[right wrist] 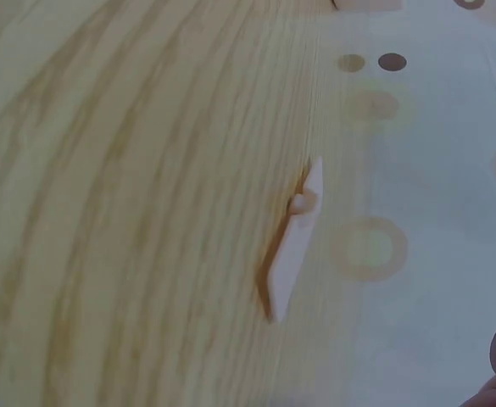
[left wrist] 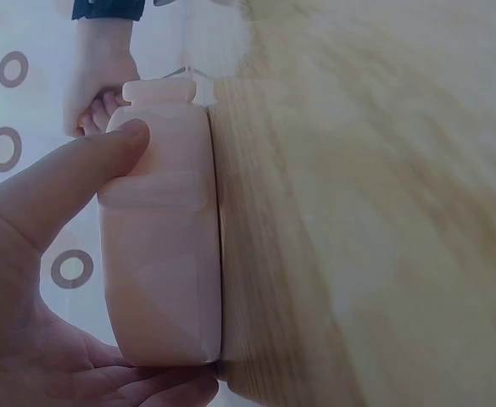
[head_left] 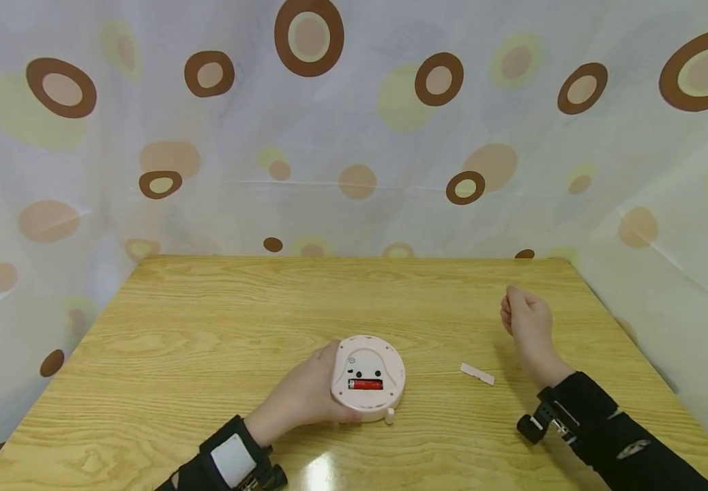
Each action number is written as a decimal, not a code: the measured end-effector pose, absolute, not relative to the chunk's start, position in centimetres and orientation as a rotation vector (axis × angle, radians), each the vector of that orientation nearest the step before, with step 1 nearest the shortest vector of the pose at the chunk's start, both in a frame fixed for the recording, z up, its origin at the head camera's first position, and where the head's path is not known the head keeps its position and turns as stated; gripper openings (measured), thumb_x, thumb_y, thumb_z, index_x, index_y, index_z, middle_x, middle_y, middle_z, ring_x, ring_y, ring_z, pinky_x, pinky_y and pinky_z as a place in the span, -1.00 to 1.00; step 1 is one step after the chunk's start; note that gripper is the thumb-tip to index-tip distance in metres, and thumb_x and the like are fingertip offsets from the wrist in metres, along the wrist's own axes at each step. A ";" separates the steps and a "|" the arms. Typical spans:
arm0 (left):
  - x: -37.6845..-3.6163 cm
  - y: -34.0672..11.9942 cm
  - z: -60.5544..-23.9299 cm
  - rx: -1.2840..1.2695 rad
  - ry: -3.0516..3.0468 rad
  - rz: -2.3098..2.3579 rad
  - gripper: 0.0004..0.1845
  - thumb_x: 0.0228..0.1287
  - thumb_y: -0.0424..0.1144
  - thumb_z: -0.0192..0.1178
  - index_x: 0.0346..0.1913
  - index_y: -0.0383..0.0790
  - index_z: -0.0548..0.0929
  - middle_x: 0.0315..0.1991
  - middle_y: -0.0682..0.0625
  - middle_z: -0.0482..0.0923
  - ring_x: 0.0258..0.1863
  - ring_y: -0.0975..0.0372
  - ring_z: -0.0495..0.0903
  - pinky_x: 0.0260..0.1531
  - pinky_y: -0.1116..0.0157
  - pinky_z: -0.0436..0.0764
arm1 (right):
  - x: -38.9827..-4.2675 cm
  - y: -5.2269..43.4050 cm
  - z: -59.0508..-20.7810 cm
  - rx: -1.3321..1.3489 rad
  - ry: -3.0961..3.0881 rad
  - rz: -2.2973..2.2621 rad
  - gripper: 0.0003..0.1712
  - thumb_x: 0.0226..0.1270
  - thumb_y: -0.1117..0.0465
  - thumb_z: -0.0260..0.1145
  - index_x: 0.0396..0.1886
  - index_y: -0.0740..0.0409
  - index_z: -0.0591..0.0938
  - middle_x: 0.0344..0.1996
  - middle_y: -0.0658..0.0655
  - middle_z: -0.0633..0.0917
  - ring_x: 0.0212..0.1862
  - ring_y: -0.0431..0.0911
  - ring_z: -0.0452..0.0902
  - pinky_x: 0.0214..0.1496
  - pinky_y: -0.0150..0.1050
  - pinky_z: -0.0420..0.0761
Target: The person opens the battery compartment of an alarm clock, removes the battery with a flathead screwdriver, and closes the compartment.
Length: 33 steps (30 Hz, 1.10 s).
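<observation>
1. Left hand grasps the pink device around its side.
2. Right of that grip, the device's compartment holds a red battery.
3. Right hand is clenched, inside hidden, near a pink strip.

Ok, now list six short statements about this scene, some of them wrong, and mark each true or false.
1. The left grip holds the round pale pink device. True.
2. A red battery shows in the device. True.
3. A cover hides the battery. False: the battery is exposed.
4. The small pink strip lies on the table. True.
5. In the head view, the strip is left of the device. False: it is to the right.
6. The right grip pinches the strip. False: the right grip is apart from the strip.
</observation>
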<state>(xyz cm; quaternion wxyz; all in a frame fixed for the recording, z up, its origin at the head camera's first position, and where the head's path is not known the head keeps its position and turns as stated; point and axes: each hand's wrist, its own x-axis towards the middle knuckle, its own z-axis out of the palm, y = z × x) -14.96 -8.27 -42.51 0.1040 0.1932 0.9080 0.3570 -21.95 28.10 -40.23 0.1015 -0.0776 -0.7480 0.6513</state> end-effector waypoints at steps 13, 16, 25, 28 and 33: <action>-15.0 -8.2 -42.6 0.566 2.683 1.042 0.34 -0.16 0.03 0.76 0.60 -0.46 0.19 0.40 -0.34 0.50 0.34 -0.10 0.59 0.31 -0.10 0.63 | -22.3 28.7 -39.9 -0.301 -2.353 1.829 -0.39 0.75 -0.03 -0.06 -0.66 -0.01 0.37 -0.67 -0.13 0.30 -0.52 -0.23 0.17 -0.39 -0.34 0.30; -14.9 -8.2 -42.6 0.555 2.690 1.027 0.37 -0.17 0.03 0.76 0.60 -0.50 0.16 0.40 -0.40 0.48 0.34 -0.14 0.58 0.32 -0.13 0.63 | -22.5 28.7 -40.0 -0.301 -2.374 1.820 -0.40 0.75 -0.07 -0.05 -0.62 -0.01 0.42 -0.63 -0.14 0.35 -0.47 -0.24 0.23 -0.34 -0.36 0.37; -14.9 -8.2 -42.6 0.559 2.686 1.026 0.35 -0.17 0.02 0.76 0.60 -0.47 0.18 0.40 -0.39 0.48 0.33 -0.14 0.59 0.32 -0.13 0.63 | -23.3 29.0 -40.5 -0.286 -2.458 1.843 -0.47 0.76 -0.14 -0.09 -0.39 0.08 0.47 -0.56 -0.12 0.33 -0.44 -0.21 0.20 -0.30 -0.27 0.30; -14.9 -8.2 -42.6 0.566 2.679 1.037 0.32 -0.16 0.02 0.76 0.59 -0.45 0.20 0.39 -0.36 0.50 0.33 -0.12 0.59 0.31 -0.12 0.63 | -23.7 29.2 -40.6 -0.282 -2.490 1.855 -0.50 0.77 -0.08 -0.17 -0.31 0.12 0.46 -0.55 -0.11 0.33 -0.44 -0.21 0.21 -0.28 -0.26 0.30; -14.9 -8.2 -42.6 0.561 2.669 1.052 0.33 -0.15 0.03 0.75 0.61 -0.44 0.19 0.43 -0.34 0.47 0.37 -0.11 0.56 0.35 -0.11 0.61 | -24.1 29.1 -40.9 -0.289 -2.548 1.799 -0.54 0.71 0.10 -0.32 -0.10 0.26 0.48 -0.50 -0.12 0.45 -0.41 -0.24 0.34 -0.26 -0.33 0.43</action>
